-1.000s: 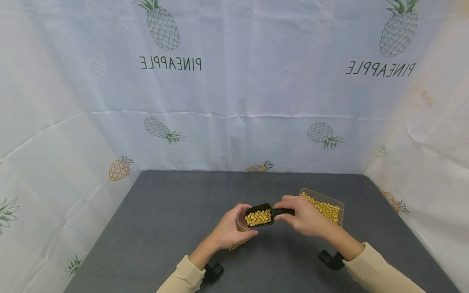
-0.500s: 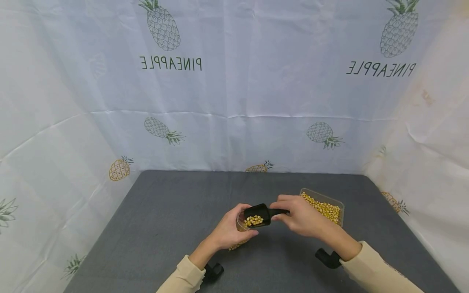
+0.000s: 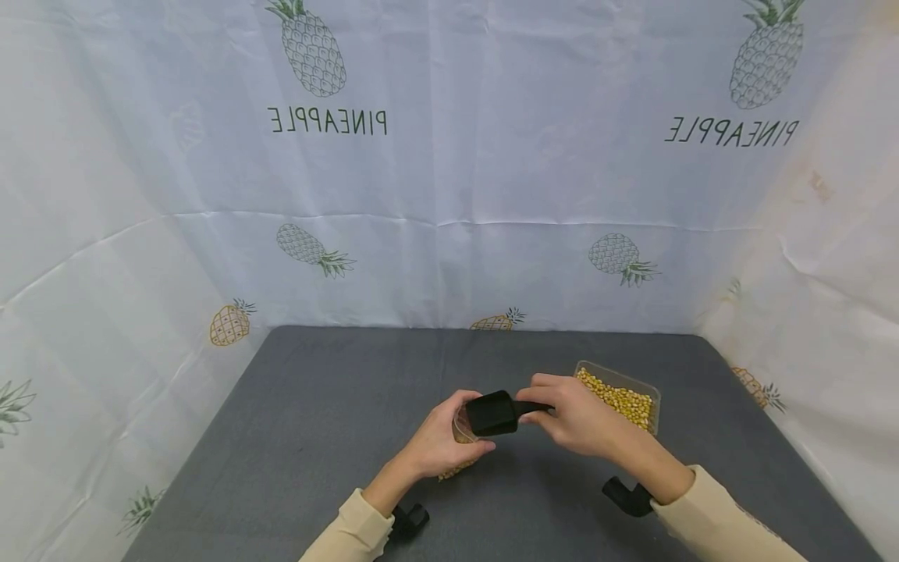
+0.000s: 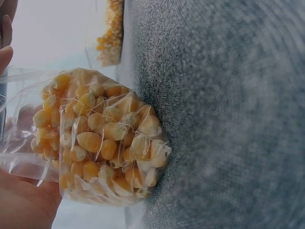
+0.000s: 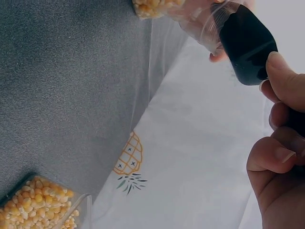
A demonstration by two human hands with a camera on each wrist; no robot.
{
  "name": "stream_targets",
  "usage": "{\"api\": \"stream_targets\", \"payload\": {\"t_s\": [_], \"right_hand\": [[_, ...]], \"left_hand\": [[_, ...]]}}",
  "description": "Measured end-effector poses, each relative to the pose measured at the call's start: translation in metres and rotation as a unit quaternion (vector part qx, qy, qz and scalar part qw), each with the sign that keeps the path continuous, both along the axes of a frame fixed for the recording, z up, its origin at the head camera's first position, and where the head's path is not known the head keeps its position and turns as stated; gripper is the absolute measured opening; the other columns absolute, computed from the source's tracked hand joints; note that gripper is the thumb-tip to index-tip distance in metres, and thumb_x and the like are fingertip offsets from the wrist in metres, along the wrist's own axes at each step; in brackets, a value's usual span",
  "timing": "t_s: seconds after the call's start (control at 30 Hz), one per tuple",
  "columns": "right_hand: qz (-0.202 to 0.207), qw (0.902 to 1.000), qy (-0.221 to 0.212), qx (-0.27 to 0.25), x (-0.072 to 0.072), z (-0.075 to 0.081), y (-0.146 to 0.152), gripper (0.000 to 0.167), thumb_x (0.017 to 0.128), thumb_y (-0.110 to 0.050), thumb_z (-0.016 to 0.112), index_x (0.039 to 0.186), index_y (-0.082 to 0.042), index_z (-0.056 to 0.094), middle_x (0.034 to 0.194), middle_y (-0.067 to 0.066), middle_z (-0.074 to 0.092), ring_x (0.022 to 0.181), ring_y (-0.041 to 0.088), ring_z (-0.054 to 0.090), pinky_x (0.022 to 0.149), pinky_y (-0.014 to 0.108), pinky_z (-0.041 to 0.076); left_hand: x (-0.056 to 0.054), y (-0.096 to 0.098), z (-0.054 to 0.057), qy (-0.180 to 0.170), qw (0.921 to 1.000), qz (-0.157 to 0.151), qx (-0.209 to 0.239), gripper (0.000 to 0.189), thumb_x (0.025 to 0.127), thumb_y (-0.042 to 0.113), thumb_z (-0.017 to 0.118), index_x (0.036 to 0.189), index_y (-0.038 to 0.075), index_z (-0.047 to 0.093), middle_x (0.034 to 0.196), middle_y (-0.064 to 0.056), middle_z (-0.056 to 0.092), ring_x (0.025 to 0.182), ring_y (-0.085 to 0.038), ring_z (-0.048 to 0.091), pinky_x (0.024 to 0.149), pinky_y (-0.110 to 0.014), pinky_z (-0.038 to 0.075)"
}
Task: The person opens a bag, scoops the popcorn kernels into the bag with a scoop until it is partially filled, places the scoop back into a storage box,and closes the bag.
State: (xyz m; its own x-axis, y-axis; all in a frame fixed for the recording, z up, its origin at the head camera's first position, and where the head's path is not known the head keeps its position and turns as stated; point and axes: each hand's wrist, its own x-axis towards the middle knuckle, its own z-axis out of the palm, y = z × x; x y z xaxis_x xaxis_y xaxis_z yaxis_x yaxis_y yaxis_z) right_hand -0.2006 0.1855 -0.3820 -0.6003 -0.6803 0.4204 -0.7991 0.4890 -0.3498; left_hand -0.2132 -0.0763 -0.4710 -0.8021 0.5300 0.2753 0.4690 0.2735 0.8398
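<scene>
My left hand [image 3: 438, 443] grips the upper part of a clear plastic bag [image 4: 107, 138], whose lower part bulges with yellow corn kernels and rests on the table. The fingers curl round the bag's mouth. My right hand [image 3: 572, 414] pinches the handle of a black scoop [image 3: 493, 414] from the right. In the head view the scoop is tipped over at the bag's mouth, and no kernels show in it. Its front edge reaches the bag's opening in the right wrist view, where the scoop's dark bowl [image 5: 248, 45] is seen. The bag's inside is mostly hidden from above.
Behind my right hand stands a clear rectangular tub [image 3: 657, 402] of corn kernels on the dark grey table [image 3: 337, 406]. A white curtain [image 3: 449, 172] with pineapple prints closes off the back and sides. Black wrist mounts [image 3: 628, 497] sit under both forearms.
The scoop has rolled over at the bag's mouth; kernels filled it a second ago, fewer half a second ago, none visible now. My right hand shifted slightly left. The left hand stayed put.
</scene>
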Motion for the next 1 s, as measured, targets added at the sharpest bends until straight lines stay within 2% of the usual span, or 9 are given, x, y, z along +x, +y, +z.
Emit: {"api": "stream_targets", "payload": {"t_s": [0.3,0.53,0.63,0.77,0.93,1.0], "right_hand": [[-0.026,0.9988,-0.023,-0.035,0.004,-0.009,0.011,0.026,0.083,-0.004,0.082,0.108,-0.009,0.076,0.086,-0.011,0.057,0.067,-0.002,0.047,0.057,0.022,0.044],[-0.059,0.9944,-0.026,-0.083,0.009,-0.018,0.025,0.029,0.081,-0.002,0.083,0.106,-0.013,0.076,0.085,-0.016,0.056,0.064,-0.001,0.041,0.056,0.022,0.04],[-0.072,0.9924,-0.029,-0.096,0.011,-0.021,0.033,0.029,0.081,-0.001,0.082,0.107,-0.012,0.076,0.086,-0.015,0.059,0.063,-0.001,0.041,0.056,0.023,0.041],[-0.116,0.9883,-0.042,-0.09,0.016,-0.023,0.043,0.028,0.083,-0.004,0.082,0.11,-0.008,0.076,0.094,-0.006,0.067,0.071,0.0,0.053,0.059,0.025,0.046],[-0.183,0.9791,-0.056,-0.069,0.022,-0.027,0.057,0.03,0.085,-0.011,0.081,0.115,-0.007,0.076,0.105,0.001,0.072,0.088,0.016,0.066,0.069,0.035,0.054],[-0.204,0.9751,-0.054,-0.067,0.022,-0.031,0.064,0.031,0.086,-0.012,0.081,0.115,-0.006,0.076,0.109,0.005,0.073,0.098,0.027,0.068,0.078,0.044,0.055]], "left_hand": [[-0.002,0.001,-0.002,0.003,1.0,0.005,0.003,0.063,0.087,0.029,0.081,0.14,0.011,0.051,0.112,0.001,0.064,0.093,-0.011,0.062,0.085,-0.032,0.051],[-0.001,0.001,-0.002,0.031,0.9994,-0.003,0.013,0.056,0.09,0.027,0.078,0.137,0.009,0.052,0.104,-0.002,0.062,0.091,-0.012,0.06,0.085,-0.031,0.051],[-0.001,0.001,-0.002,0.046,0.9987,-0.007,0.02,0.052,0.092,0.025,0.076,0.136,0.009,0.054,0.101,-0.004,0.06,0.089,-0.011,0.059,0.083,-0.03,0.051],[-0.002,0.001,-0.003,0.068,0.9972,-0.003,0.03,0.049,0.091,0.023,0.077,0.134,0.009,0.056,0.097,-0.004,0.059,0.086,-0.013,0.058,0.081,-0.03,0.051],[-0.003,0.001,-0.004,0.087,0.9951,-0.003,0.046,0.047,0.09,0.02,0.077,0.131,0.01,0.058,0.095,-0.005,0.059,0.084,-0.017,0.058,0.079,-0.03,0.051],[-0.003,0.0,-0.003,0.091,0.9947,-0.003,0.048,0.047,0.09,0.02,0.077,0.131,0.01,0.058,0.095,-0.006,0.059,0.084,-0.018,0.058,0.08,-0.031,0.052]]}}
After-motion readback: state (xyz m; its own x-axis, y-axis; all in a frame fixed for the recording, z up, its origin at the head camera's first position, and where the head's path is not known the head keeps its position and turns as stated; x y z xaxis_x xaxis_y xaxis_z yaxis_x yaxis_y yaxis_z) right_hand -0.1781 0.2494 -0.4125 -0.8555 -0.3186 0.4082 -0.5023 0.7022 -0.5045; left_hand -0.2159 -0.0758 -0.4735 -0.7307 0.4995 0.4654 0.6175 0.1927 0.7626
